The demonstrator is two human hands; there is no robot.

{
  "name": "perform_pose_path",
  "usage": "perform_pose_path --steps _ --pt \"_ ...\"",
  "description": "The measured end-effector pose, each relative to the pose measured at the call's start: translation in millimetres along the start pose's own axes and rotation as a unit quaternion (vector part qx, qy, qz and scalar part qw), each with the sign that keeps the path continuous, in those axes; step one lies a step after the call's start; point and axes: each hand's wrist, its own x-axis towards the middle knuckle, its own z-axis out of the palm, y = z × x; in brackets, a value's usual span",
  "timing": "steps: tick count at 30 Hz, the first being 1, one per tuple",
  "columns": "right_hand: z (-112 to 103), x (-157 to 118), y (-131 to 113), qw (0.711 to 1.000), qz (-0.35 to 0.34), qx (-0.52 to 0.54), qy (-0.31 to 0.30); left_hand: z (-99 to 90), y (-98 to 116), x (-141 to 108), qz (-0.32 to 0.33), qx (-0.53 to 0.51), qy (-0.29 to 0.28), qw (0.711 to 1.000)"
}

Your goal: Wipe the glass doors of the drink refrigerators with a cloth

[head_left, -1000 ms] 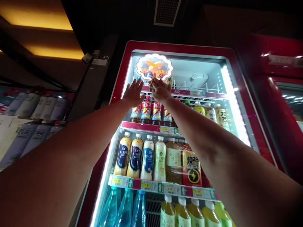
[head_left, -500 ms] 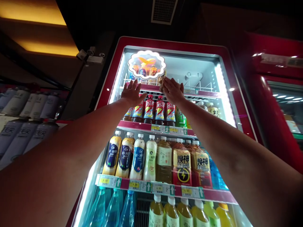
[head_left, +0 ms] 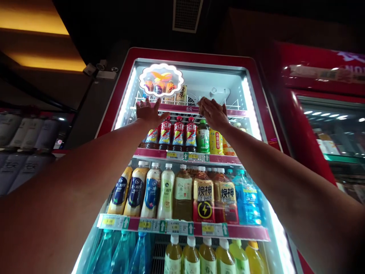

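Both my arms stretch up to the glass door (head_left: 196, 76) of a lit drinks fridge. My left hand (head_left: 149, 113) is open, its fingers spread against the glass below a glowing scalloped sign (head_left: 161, 80). To its right, my right hand (head_left: 215, 113) presses a crumpled brownish cloth (head_left: 202, 106) flat on the door, near the level of the top shelf. The cloth is mostly hidden under the fingers. Behind the glass, red-capped bottles (head_left: 178, 133) and a green bottle (head_left: 203, 137) stand just below my hands.
The door has a red frame (head_left: 188, 54). Lower shelves hold rows of bottles (head_left: 203, 198) behind price labels (head_left: 175, 227). At the left are stacked pale bottles (head_left: 34, 167); a second red fridge (head_left: 310, 125) stands at the right. A vent (head_left: 187, 15) is overhead.
My right hand has slid rightward across the glass with the cloth, away from the glowing sign. My left hand stays near the same spot on the door. The view has shifted slightly.
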Motion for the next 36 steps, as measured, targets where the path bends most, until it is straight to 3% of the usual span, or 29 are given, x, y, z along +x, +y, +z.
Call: perform_pose_path --steps 3,5,8,11,14,16,18,22,26,28,33,36 --pt "-14.8 -12.2 20.0 0.999 0.047 0.01 -0.015 2.1 8.9 2.9 -0.02 -0.013 -0.02 1.0" --pt "-22.8 -14.3 32.1 0.993 0.116 0.017 -0.021 3.6 16.2 3.9 -0.043 -0.018 -0.023 0.999" --pt "-26.3 -12.9 38.7 0.982 0.188 0.021 -0.026 4.9 36.0 5.1 -0.054 -0.025 0.008 0.998" --pt "-23.7 -17.4 39.4 0.989 0.142 0.021 -0.022 4.7 70.2 7.4 0.011 -0.05 0.032 0.998" --pt "-25.3 -28.5 50.1 0.997 0.068 0.016 -0.034 5.9 109.1 10.2 0.11 -0.078 0.014 0.991" --pt "-30.1 -34.1 63.1 0.997 0.07 0.014 -0.037 9.1 130.2 11.4 0.152 -0.087 -0.008 0.985" --pt "-35.3 -35.4 76.0 0.993 0.115 0.011 -0.033 14.0 144.4 11.7 0.169 -0.08 -0.033 0.982" --pt "-38.2 -35.6 89.7 0.983 0.181 0.004 -0.023 22.4 155.0 10.4 0.165 -0.052 -0.057 0.983" --pt "-36.5 -49.6 102.6 0.997 0.072 0.007 -0.025 23.9 158.1 7.5 0.155 -0.047 -0.044 0.986" --pt "-38.9 -55.4 116.1 0.999 0.05 0.004 -0.019 23.5 161.0 5.6 0.148 -0.043 -0.039 0.987" --pt "-45.7 -51.6 144.2 0.985 0.168 -0.022 -0.02 25.1 167.4 1.9 0.13 -0.035 -0.019 0.991" --pt "-43.6 -57.9 147.5 0.987 0.159 -0.031 -0.005 26.5 167.0 1.6 0.131 -0.048 -0.012 0.99"
